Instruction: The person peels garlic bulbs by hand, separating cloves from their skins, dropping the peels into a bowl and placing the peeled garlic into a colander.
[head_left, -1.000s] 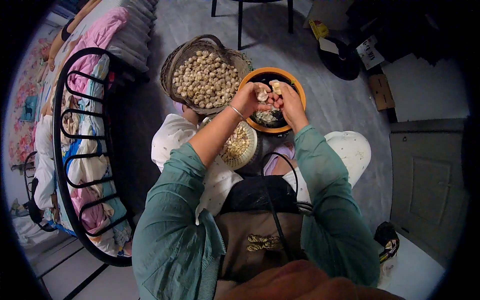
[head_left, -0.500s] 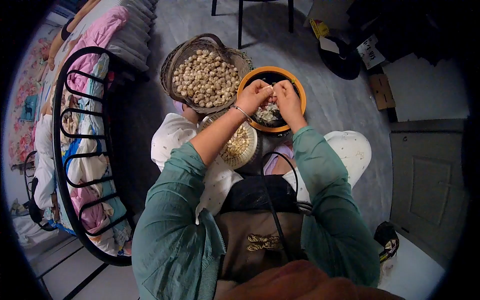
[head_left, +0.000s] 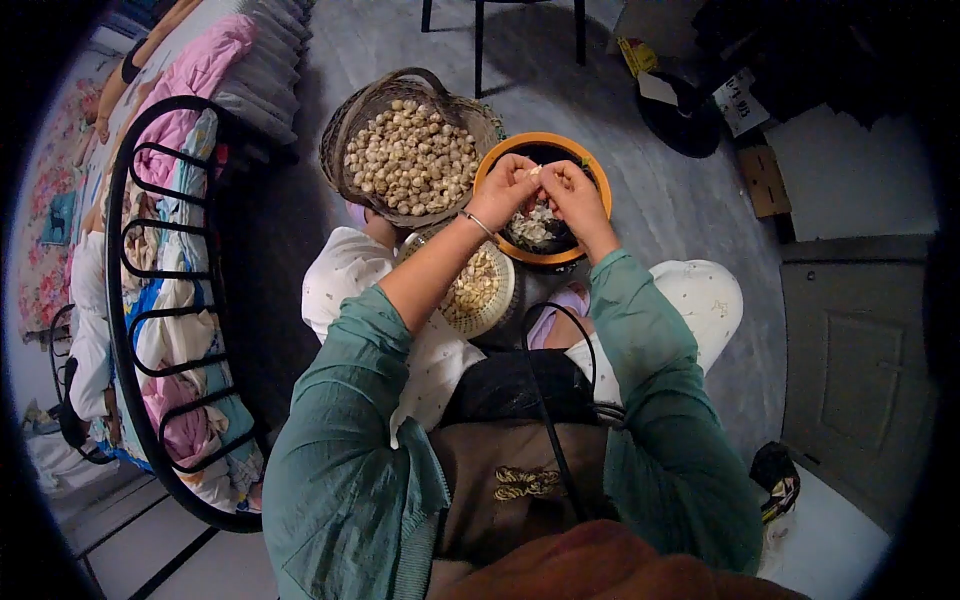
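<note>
Above the orange-rimmed bucket [head_left: 605,195], my left hand [head_left: 503,193] and my right hand [head_left: 575,205] meet fingertip to fingertip. Between them they pinch a small pale garlic clove [head_left: 536,171], mostly covered by my fingers. Papery white peelings [head_left: 535,228] lie inside the dark bucket below. To the left, a wicker basket [head_left: 335,150] with a handle holds a heap of round, unpeeled garlic bulbs [head_left: 410,155]. Nearer to me, partly behind my left forearm, a cream plastic basket [head_left: 508,290] contains pale peeled cloves [head_left: 477,288].
A black metal bed frame [head_left: 118,250] with heaped bedding stands at the left; another person's arm [head_left: 140,60] shows on the bed behind. Dark chair legs [head_left: 479,50] stand ahead. A grey cabinet door [head_left: 860,370] is at the right. A black cord [head_left: 545,400] hangs before my lap.
Both hands have shifted slightly, with the fingers changing their pinch around the small piece. The baskets and the bucket stay where they were.
</note>
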